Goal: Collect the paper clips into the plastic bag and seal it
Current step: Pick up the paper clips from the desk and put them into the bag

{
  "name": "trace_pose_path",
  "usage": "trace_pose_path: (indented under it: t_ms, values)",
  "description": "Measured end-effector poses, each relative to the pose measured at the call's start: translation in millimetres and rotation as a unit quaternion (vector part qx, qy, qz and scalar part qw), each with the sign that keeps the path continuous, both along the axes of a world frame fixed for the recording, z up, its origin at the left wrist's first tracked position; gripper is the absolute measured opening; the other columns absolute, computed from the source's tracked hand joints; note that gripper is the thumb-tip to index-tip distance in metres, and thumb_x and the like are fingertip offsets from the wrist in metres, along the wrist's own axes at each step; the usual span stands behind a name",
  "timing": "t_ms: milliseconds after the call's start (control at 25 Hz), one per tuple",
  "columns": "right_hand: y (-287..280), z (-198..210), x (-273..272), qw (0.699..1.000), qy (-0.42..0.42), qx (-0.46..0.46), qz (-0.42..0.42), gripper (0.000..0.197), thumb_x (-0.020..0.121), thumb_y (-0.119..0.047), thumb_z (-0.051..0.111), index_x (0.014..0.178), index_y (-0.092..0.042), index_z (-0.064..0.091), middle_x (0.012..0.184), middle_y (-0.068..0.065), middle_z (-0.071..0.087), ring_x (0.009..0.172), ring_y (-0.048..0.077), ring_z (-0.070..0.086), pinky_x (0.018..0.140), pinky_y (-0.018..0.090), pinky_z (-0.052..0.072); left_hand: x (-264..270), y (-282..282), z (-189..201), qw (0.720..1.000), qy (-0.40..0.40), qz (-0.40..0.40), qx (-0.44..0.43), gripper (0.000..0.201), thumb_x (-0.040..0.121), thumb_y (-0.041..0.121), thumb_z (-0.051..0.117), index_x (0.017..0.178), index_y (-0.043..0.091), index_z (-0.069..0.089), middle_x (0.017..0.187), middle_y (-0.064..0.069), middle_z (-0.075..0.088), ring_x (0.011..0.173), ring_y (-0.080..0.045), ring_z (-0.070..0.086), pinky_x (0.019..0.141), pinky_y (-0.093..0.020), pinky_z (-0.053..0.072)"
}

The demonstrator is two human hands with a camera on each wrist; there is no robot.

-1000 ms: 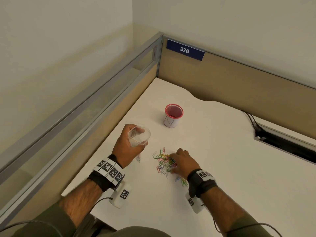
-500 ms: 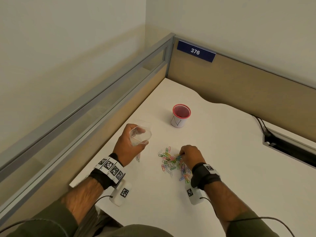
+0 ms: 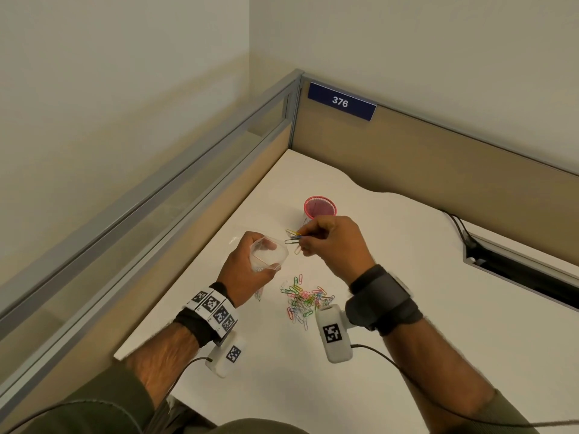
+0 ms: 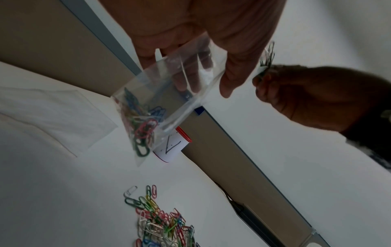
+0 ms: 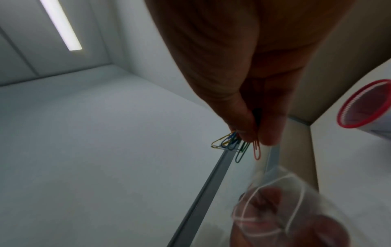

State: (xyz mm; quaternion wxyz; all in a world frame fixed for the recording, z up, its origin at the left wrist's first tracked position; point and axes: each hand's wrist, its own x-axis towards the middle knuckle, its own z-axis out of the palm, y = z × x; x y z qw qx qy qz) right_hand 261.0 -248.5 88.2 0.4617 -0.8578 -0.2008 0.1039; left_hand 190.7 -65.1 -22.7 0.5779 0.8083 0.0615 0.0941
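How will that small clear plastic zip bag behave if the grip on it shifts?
Probably floppy: the small clear plastic zip bag sags below the left hand, whose fingers hold its mouth open. Likely bottom-heavy, since the coloured paper clips bunch in its lowest corner. The film looks smooth, so it may slip.

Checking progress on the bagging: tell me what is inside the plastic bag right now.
The plastic bag, held open by the left hand, has a cluster of coloured paper clips at its bottom corner. They overlap, so their number cannot be told.
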Motion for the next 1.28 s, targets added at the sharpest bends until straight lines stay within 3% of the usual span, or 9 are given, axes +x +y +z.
trace_pose_path:
  t_ms: [120,280,440,600,720,880,1000,1200,1280]
  values:
    - [24.4,5.8,-6.8,0.996,-0.058,-0.059,0.037,0.009,0.087,-0.006,0.066,0.09,-0.009,0.074,0.081,0.003,0.072,0.069,0.012,0.067,0.069,0.02,0.058,3.2,-7.2,4.7,1.0,0.006,-0.006,0.004,0.047,0.08,0.016,0.08,0.115,0.024,0.05,0.113,0.01,0.066,0.115,-0.008,0.062,0.098,-0.02,0.045]
    - [42.0,3.3,-13.2,0.977,-0.125,-0.152,0.077,0.011,0.087,-0.006,0.064,0.091,-0.011,0.072,0.089,0.003,0.071,0.079,0.017,0.064,0.075,0.031,0.057,2.2,-9.2,10.2,1.0,0.021,-0.007,0.015,0.051,0.08,0.015,0.08,0.116,0.026,0.046,0.103,0.011,0.061,0.097,-0.004,0.062,0.077,-0.006,0.044]
    - [38.6,9.9,-18.1,0.976,-0.141,-0.154,0.067,0.012,0.088,-0.007,0.063,0.095,-0.011,0.071,0.093,0.003,0.07,0.083,0.016,0.063,0.078,0.029,0.056,0.9,-5.9,9.7,1.0,0.015,-0.022,0.012,0.046,0.081,0.016,0.079,0.114,0.025,0.048,0.11,0.014,0.062,0.112,-0.006,0.06,0.094,-0.015,0.045]
    - [16.5,13.8,-9.5,0.993,-0.095,-0.068,0.022,0.013,0.086,-0.003,0.062,0.091,-0.011,0.071,0.081,-0.003,0.068,0.07,0.011,0.066,0.071,0.019,0.056,-1.3,-1.8,5.6,1.0,0.013,-0.023,-0.01,0.046,0.081,0.016,0.079,0.115,0.025,0.05,0.12,0.005,0.065,0.123,-0.009,0.06,0.102,-0.029,0.05]
    - [-26.6,-27.7,11.5,0.995,-0.034,-0.058,-0.071,0.016,0.083,0.0,0.062,0.087,-0.01,0.074,0.078,0.002,0.071,0.069,0.02,0.068,0.072,0.029,0.06,-3.9,1.1,2.6,0.999,0.004,-0.013,-0.033,0.045,0.08,0.014,0.079,0.113,0.024,0.051,0.121,0.006,0.066,0.124,-0.005,0.059,0.103,-0.032,0.05]
    - [-98.5,-127.5,10.2,0.943,0.066,-0.283,-0.165,0.023,0.086,-0.004,0.059,0.102,-0.013,0.074,0.113,0.007,0.071,0.105,0.025,0.065,0.098,0.033,0.05,-9.9,4.5,-1.8,0.999,0.003,-0.008,-0.043,0.044,0.078,0.018,0.079,0.112,0.027,0.052,0.121,0.007,0.066,0.124,-0.006,0.059,0.106,-0.035,0.048]
    - [-114.7,-168.3,-9.8,0.911,0.107,-0.365,-0.161,0.029,0.091,-0.008,0.051,0.116,-0.011,0.066,0.128,0.012,0.059,0.117,0.029,0.057,0.103,0.035,0.044,-10.6,1.6,-1.7,0.999,0.004,-0.006,-0.042,0.044,0.079,0.017,0.08,0.112,0.026,0.052,0.121,0.006,0.066,0.123,-0.006,0.059,0.107,-0.035,0.047]
    - [-82.1,-178.0,-27.0,0.932,0.059,-0.351,-0.075,0.027,0.093,-0.009,0.047,0.109,-0.008,0.069,0.116,0.016,0.059,0.108,0.034,0.059,0.093,0.035,0.05,-13.6,-14.5,0.8,0.999,0.003,-0.001,-0.035,0.044,0.081,0.011,0.08,0.113,0.022,0.052,0.121,0.001,0.065,0.123,-0.011,0.06,0.099,-0.022,0.046]
    - [-86.2,-174.2,-31.3,0.947,0.085,-0.301,-0.081,0.029,0.093,-0.01,0.051,0.117,-0.011,0.066,0.122,0.014,0.059,0.111,0.031,0.059,0.097,0.035,0.048,-17.6,-19.9,1.3,0.999,0.003,0.004,-0.038,0.044,0.081,0.011,0.08,0.114,0.021,0.053,0.121,0.001,0.065,0.123,-0.011,0.059,0.096,-0.017,0.044]
